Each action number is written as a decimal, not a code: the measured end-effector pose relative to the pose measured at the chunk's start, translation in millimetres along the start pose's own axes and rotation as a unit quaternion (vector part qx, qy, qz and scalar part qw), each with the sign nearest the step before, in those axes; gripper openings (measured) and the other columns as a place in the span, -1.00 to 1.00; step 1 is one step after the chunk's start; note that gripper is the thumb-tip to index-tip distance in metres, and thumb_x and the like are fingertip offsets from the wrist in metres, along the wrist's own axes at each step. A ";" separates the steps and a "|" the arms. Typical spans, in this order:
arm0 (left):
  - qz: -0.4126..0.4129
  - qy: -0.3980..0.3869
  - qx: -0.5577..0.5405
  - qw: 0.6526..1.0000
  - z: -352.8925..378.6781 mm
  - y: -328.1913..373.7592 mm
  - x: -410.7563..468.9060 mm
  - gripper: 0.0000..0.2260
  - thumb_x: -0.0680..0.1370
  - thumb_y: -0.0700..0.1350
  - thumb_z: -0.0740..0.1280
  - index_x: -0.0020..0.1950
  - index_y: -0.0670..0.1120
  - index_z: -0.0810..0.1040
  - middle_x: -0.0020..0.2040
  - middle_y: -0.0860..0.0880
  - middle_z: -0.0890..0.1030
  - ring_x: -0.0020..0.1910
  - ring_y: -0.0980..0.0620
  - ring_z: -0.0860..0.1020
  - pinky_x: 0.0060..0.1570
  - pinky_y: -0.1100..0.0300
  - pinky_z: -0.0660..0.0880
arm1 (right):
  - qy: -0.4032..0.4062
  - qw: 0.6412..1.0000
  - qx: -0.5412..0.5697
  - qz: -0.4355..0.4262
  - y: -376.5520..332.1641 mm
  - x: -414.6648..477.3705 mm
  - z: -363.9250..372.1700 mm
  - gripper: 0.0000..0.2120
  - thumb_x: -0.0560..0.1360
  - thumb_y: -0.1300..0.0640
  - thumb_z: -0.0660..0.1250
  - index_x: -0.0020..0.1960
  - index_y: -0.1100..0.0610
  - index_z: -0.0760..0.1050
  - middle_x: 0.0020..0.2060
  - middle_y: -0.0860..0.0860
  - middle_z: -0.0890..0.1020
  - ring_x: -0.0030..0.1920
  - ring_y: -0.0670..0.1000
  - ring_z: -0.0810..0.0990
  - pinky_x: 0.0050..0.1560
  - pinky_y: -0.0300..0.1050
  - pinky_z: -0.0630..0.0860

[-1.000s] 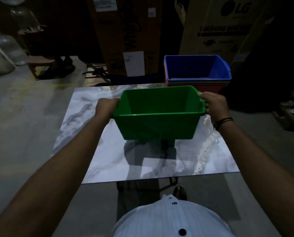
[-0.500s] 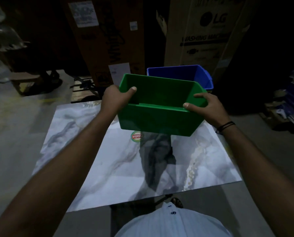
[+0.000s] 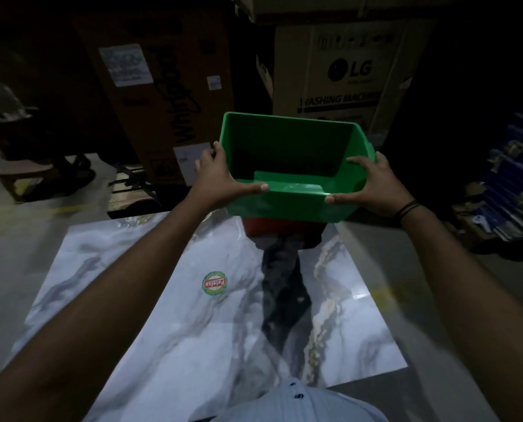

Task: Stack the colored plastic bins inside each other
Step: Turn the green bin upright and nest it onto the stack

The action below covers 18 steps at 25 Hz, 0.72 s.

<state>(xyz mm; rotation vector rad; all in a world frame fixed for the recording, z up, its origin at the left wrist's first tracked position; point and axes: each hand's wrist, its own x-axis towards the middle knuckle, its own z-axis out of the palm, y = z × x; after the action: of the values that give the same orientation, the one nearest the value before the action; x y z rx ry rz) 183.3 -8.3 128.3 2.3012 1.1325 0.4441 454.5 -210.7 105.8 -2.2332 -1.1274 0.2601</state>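
A green plastic bin (image 3: 287,205) is held out past the far edge of the marble table (image 3: 169,345), its open top facing up. My left hand (image 3: 216,178) grips its left wall, thumb along the near rim. My right hand (image 3: 373,187) grips its right wall the same way. Just under the green bin a red bin (image 3: 272,228) shows its near side. The blue bin of the stack is hidden behind the green one.
Tall cardboard appliance boxes (image 3: 345,74) stand right behind the bins. A round sticker (image 3: 214,283) lies on the marble top. A low wooden stool (image 3: 26,172) and clutter sit on the floor at left; blue stacked goods (image 3: 515,166) lie at right.
Both hands carried the green bin away from me, from over the table to above the stack at its far edge. The blue bin is now covered by it.
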 end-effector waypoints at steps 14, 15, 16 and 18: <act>-0.063 0.006 -0.003 0.998 61.0 12.1 82.3 0.32 0.28 0.38 0.54 0.67 -0.18 -0.22 0.65 -0.19 -0.02 0.63 -0.30 -0.02 0.59 -0.19 0.10 | -0.089 0.995 -0.051 0.015 25.6 125.8 5.9 0.02 0.04 -0.37 0.60 0.42 -0.10 0.40 0.62 0.17 -0.22 0.59 0.30 0.01 0.56 0.18 0.18; -0.074 -0.001 -0.005 0.997 67.1 9.0 83.2 0.31 0.29 0.37 0.55 0.67 -0.18 -0.21 0.66 -0.20 -0.02 0.63 -0.31 -0.02 0.59 -0.19 0.10 | -0.101 0.993 -0.052 0.017 30.7 128.7 12.1 0.01 0.05 -0.38 0.59 0.42 -0.09 0.40 0.62 0.17 -0.21 0.59 0.31 0.04 0.55 0.18 0.19; -0.085 -0.009 -0.006 0.996 73.3 5.7 83.0 0.30 0.30 0.36 0.55 0.67 -0.19 -0.20 0.66 -0.20 -0.02 0.64 -0.31 -0.03 0.59 -0.19 0.10 | -0.111 0.992 -0.054 0.017 36.9 129.9 18.9 0.03 0.04 -0.40 0.58 0.42 -0.07 0.40 0.62 0.17 -0.19 0.58 0.31 0.07 0.55 0.19 0.21; -0.095 -0.023 0.001 0.995 84.8 -1.0 83.1 0.26 0.32 0.37 0.53 0.67 -0.19 -0.18 0.67 -0.20 -0.01 0.64 -0.31 -0.01 0.58 -0.19 0.11 | -0.120 0.991 -0.062 0.017 49.1 128.7 31.2 0.06 0.06 -0.44 0.54 0.44 -0.01 0.41 0.62 0.20 -0.12 0.56 0.30 0.16 0.53 0.16 0.25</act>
<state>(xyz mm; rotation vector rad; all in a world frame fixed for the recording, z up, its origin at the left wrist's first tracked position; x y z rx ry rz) 274.8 32.1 64.3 2.1672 1.3142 0.3156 552.9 -118.4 64.0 -2.3794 -1.2603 0.4960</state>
